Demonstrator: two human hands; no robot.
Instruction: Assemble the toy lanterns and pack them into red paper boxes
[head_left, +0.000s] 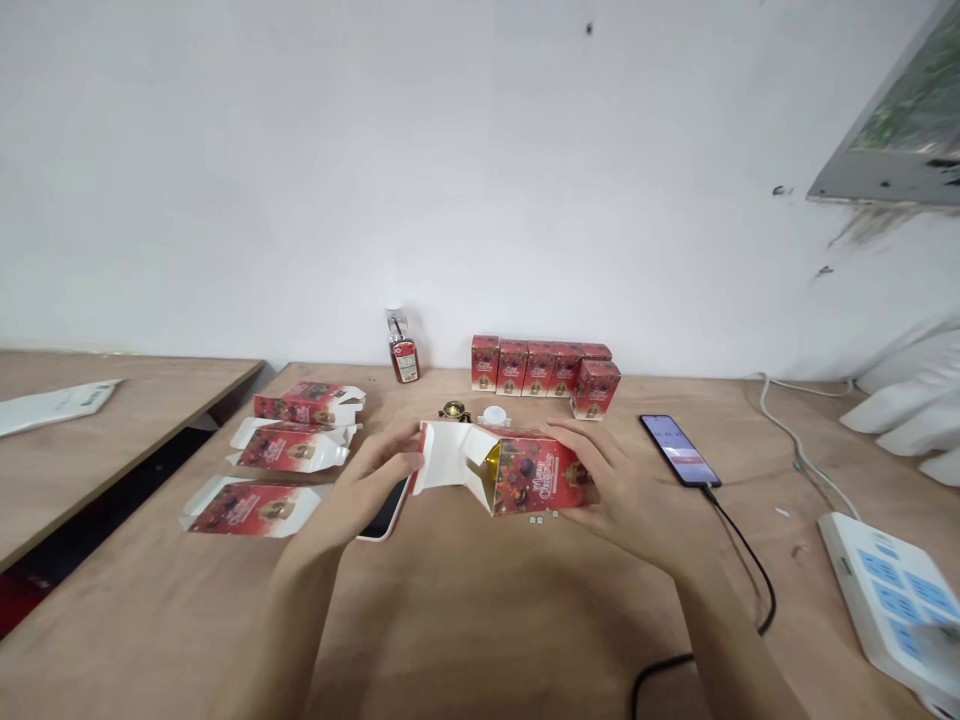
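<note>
A red box (pixel 541 476) printed "Merry Christmas" lies on its side between my hands, its open end facing left. My right hand (pixel 616 488) is wrapped round the closed end. With thumb and fingers, my left hand (pixel 379 472) pinches the edge of the white-lined lid flap (pixel 448 452), which is folded out. Something shiny and gold (pixel 492 462) shows inside the opening. Just behind the box are a gold round piece (pixel 454 411) and a white round piece (pixel 494 415), both partly hidden. Small silvery bits (pixel 535 520) lie in front of it.
Several unfolded red cartons (pixel 289 448) lie at left. Closed red boxes (pixel 525 368) stand by the wall, near a small bottle (pixel 406 360). A pink-edged phone (pixel 386 515) is beneath my left hand. To the right are a lit phone (pixel 679 450), its black cable (pixel 750 560) and a power strip (pixel 889 605).
</note>
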